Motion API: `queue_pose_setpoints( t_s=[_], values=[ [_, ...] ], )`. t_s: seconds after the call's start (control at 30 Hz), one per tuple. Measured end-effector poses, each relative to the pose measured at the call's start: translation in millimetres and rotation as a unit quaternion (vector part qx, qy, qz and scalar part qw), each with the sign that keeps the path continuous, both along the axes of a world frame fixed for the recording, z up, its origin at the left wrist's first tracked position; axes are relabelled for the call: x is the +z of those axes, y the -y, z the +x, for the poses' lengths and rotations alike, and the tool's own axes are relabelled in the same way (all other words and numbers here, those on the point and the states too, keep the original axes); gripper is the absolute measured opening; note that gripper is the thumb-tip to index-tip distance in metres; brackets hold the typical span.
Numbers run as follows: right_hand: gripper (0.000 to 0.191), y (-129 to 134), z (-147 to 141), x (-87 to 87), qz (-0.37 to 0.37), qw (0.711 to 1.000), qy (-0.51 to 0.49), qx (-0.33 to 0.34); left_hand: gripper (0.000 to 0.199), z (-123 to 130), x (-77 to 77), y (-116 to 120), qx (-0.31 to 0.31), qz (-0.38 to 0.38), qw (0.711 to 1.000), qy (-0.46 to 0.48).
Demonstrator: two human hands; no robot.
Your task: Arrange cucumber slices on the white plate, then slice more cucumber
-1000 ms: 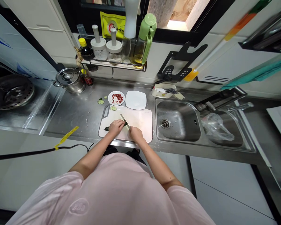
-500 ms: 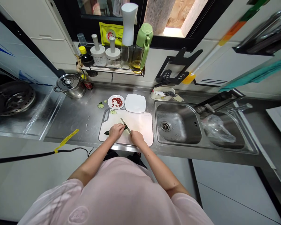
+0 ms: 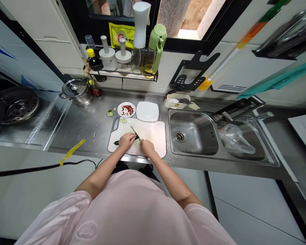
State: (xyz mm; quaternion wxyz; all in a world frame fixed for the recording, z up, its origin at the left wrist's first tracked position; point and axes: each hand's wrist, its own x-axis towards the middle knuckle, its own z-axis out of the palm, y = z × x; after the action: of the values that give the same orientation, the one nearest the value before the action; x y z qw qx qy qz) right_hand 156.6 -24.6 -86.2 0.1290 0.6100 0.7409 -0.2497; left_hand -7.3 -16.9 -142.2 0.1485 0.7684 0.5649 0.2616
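Note:
My left hand (image 3: 126, 141) is closed over a dark green cucumber (image 3: 116, 143) that lies on the white cutting board (image 3: 153, 136); the middle of the cucumber is hidden under the fingers. A kitchen knife (image 3: 134, 130) is gripped by the handle in my right hand (image 3: 147, 147), its blade pointing up and left across the cucumber's right end, close to my left fingertips. Pale cucumber slices (image 3: 123, 120) rest at the board's upper left. Beyond the board stand a round plate (image 3: 119, 110) of chopped red pieces and a bare white square plate (image 3: 147, 111).
To the right is a steel double sink (image 3: 193, 136) with a clear plastic bag (image 3: 236, 139). A lidded pot (image 3: 78, 93) stands at the back left, near a wok (image 3: 12, 105). Several cucumber scraps (image 3: 109, 113) lie beside the board. A wall shelf (image 3: 124, 75) holds bottles and jars.
The knife blade has shifted slightly left and stands steeper against the cucumber. My right hand has moved slightly left and up with it. My left hand keeps its hold on the cucumber.

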Motion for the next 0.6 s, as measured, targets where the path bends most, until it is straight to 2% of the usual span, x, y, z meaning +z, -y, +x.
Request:
queue_pose_setpoints(
  t_s=[0.17,0.47,0.6],
  values=[
    [0.028,7.1,1.1,-2.5,0.009,1.0,0.001,-0.008,0.023,-0.3,0.0,0.0,0.001,0.001,1.0,0.002],
    [0.024,41.6,28.2,-8.7,0.008,1.0,0.019,-0.008,0.022,0.2,-0.1,0.3,0.005,0.002,1.0,0.008],
    [0.026,46.4,29.6,-7.1,-0.002,1.0,0.022,-0.014,0.022,0.0,0.8,0.9,0.003,-0.001,1.0,0.009]
  ],
)
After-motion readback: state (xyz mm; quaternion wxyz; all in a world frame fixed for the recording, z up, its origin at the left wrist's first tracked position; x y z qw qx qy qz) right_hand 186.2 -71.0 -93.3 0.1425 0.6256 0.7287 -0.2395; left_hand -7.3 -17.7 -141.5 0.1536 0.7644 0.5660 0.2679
